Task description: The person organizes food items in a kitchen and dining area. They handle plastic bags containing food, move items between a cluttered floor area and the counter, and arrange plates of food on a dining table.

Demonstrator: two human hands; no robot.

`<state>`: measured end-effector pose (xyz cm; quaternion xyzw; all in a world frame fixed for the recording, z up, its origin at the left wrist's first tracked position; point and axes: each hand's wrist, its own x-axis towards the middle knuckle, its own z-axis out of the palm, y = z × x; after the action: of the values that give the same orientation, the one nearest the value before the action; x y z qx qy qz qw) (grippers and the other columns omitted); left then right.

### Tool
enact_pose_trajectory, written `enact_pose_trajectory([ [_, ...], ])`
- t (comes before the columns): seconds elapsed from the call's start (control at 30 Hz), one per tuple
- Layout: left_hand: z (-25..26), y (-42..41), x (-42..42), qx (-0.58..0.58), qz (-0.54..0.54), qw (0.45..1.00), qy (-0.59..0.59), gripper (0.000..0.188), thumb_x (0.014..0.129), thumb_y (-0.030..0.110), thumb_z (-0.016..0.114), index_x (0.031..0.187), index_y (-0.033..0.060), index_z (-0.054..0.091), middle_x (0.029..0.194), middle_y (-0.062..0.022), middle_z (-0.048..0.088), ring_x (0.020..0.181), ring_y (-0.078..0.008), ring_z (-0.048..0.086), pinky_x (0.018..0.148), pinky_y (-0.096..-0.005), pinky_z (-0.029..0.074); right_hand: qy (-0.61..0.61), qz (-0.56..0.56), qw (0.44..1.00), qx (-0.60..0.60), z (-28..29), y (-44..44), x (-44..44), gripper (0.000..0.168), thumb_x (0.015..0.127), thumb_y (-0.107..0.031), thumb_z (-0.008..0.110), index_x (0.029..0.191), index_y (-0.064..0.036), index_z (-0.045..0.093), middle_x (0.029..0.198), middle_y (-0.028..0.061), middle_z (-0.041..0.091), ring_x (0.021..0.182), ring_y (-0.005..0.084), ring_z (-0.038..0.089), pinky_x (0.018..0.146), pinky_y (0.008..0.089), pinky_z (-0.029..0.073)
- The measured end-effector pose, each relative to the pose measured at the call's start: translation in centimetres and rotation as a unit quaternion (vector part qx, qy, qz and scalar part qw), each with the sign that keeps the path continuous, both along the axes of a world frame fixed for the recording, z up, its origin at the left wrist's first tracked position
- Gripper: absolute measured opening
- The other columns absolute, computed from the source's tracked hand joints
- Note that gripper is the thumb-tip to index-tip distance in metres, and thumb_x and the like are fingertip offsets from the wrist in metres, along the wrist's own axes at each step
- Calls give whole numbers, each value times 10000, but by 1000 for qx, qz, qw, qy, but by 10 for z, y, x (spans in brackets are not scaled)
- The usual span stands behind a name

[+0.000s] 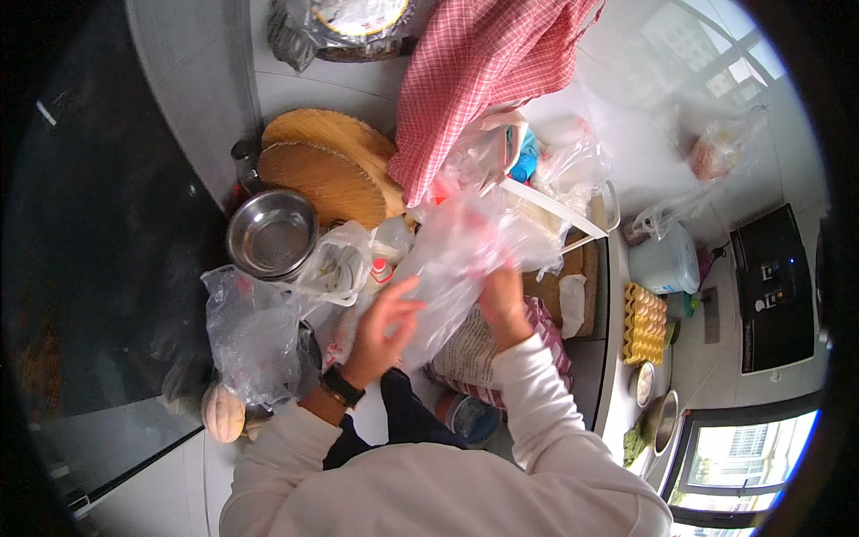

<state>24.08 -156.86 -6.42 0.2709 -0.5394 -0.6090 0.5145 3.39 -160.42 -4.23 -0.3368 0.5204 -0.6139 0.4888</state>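
Note:
A clear plastic bag (439,288) with pinkish-red print, partly blurred, stretches between my two hands. My right hand (503,299) grips its right side, the fingertips hidden in the film. To the left, my left hand (386,329), a dark watch on its wrist, has its fingers spread beside the bag; I see nothing held in it. Just beyond that hand is a bottle with a red cap (380,268). Another clear plastic bag (255,335) hangs to its left, below a white plastic basket (335,268).
Steel bowls (272,231) and round wooden boards (322,174) stand at the left. A white rack (550,208) with bags is ahead, under a red checked cloth (470,87). A woven sack (463,349) and a bucket (470,416) sit low near my legs. Eggs fill a yellow tray (644,322) at right.

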Motion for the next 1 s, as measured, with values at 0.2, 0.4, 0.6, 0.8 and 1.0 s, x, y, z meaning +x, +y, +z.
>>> enact_pose_trajectory([
  [0.2,-35,-128,-70,-52,74,981,-169,294,784,-54,465,1070,9,493,959,-97,592,814,-194,597,713,-277,465,0,-96,972,-214,49,-124,-104,448,756,33,499,1197,-12,434,1119,109,506,969,215,521,800,325,454],
  [0.4,-83,-237,-161,-256,73,838,-476,300,755,5,479,1049,17,538,1153,-179,488,998,-317,528,792,-393,454,382,-180,892,-160,-15,-213,-123,181,796,-39,473,947,29,547,909,92,560,843,185,518,721,303,429],
  [0.6,-87,-256,-149,-233,125,830,-491,76,731,66,530,764,16,577,915,-155,514,847,-316,538,726,-403,454,801,17,597,-39,-190,-222,-146,218,721,-133,552,919,-45,582,995,130,558,961,285,494,864,425,376],
  [0.8,-102,-237,-140,-224,199,870,-392,70,697,17,573,739,7,518,861,-134,476,845,-308,493,751,-391,410,851,328,411,-11,-144,-246,-95,315,702,-161,585,1014,-115,566,1111,54,509,1014,236,451,887,475,345],
  [1.0,-100,-209,-162,-275,120,893,-336,143,673,4,588,783,21,499,880,-110,474,858,-289,487,741,-375,414,823,202,520,-109,-247,-335,-127,388,824,-255,488,1174,-94,533,1226,71,511,1141,258,450,989,390,271],
])
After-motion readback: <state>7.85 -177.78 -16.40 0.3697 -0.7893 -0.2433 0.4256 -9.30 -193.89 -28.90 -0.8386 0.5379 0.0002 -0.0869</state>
